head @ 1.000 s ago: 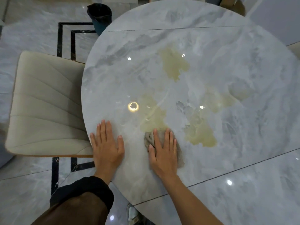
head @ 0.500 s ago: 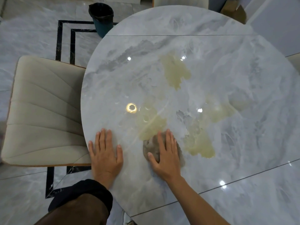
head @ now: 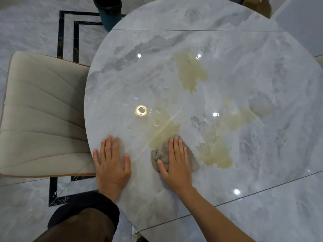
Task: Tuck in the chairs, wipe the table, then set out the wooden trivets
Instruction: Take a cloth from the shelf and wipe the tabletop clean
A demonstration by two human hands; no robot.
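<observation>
Round grey marble-pattern table (head: 227, 49): the left hand (head: 111, 165) lies palm down just inside the near-left edge, fingers straight and together, grasping nothing. The right hand (head: 176, 165), likewise flat with fingers extended, presses a crumpled grey-brown cloth (head: 158, 154) onto the surface beside it, toward the near edge. The cloth shows past the thumb and on the little-finger side. Yellowish patches (head: 164, 133) mark the surface: one meets the cloth's far side, another lies just right of it, a third nearer the centre. A cream padded chair (head: 43, 110) stands at the left edge, its seat partly under the rim. A dark bin (head: 109, 13) stands on the floor by the far-left edge.
</observation>
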